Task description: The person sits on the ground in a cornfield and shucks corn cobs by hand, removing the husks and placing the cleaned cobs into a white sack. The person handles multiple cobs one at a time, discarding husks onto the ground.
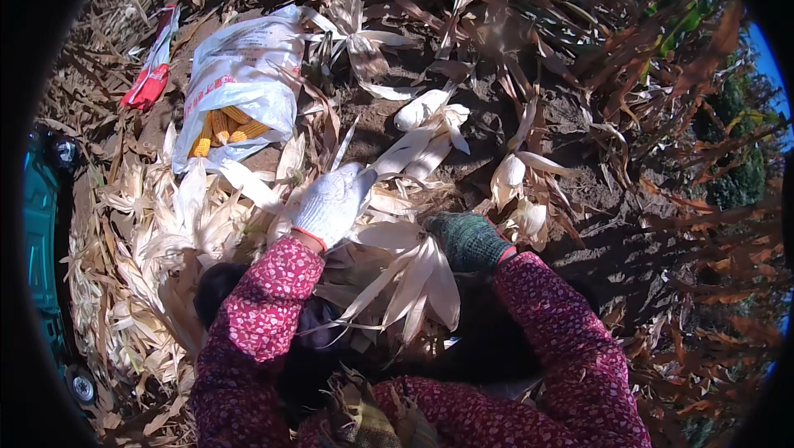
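My left hand (335, 203), in a white knit glove with an orange-red cuff, is over pale dry husks; its fingers point away from me. Whether they grip anything is hidden. My right hand (468, 240), in a dark green knit glove, is closed at the gathered end of a spread bunch of corn husks (422, 280). The husk leaves fan down and left from it towards my lap. No bare ear shows between the hands. Just beyond them, ears of corn still in pale husks (428, 150) lie on the soil.
A white printed plastic sack (242, 57) lies at upper left, its mouth showing several yellow corn cobs (229, 125). Beside it is a red-and-white packet (149, 76). Loose husks (167, 249) are heaped at left, near a teal vehicle or machine (40, 225). Dry cornstalks (713, 249) stand at right.
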`<action>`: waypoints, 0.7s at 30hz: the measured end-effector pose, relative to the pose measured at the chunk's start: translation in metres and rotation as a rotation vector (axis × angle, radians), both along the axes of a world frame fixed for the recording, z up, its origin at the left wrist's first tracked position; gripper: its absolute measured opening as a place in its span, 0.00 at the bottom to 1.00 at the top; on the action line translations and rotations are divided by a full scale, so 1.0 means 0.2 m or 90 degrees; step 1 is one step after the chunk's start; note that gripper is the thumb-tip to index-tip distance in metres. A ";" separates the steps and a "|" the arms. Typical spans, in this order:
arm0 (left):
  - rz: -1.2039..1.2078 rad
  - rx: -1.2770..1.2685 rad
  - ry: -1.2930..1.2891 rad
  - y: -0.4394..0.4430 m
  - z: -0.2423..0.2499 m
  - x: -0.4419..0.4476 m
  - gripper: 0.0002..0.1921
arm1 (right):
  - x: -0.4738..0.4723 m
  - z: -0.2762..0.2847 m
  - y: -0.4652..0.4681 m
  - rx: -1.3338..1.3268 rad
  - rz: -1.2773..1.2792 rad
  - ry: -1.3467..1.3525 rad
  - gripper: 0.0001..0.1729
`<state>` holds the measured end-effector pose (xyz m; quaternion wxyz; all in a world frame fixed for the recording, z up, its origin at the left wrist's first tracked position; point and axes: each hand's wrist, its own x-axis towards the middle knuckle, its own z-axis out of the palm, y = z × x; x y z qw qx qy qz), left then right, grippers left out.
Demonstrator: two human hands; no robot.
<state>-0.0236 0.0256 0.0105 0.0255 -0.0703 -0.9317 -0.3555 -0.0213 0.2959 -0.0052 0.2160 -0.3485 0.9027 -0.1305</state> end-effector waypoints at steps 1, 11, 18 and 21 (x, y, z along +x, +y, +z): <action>0.085 0.123 0.031 -0.10 -0.03 -0.06 0.16 | -0.02 0.07 -0.02 0.058 -0.034 -0.051 0.23; -0.011 0.974 0.013 -0.25 0.28 0.02 0.30 | 0.05 -0.15 0.06 -0.717 -0.365 -0.669 0.28; -0.269 0.272 -0.051 0.10 0.30 0.14 0.32 | 0.12 -0.11 -0.01 -0.583 -0.117 -0.404 0.24; -0.250 0.190 -0.116 0.17 0.32 0.13 0.33 | 0.07 0.02 -0.07 -0.541 -0.025 -0.271 0.24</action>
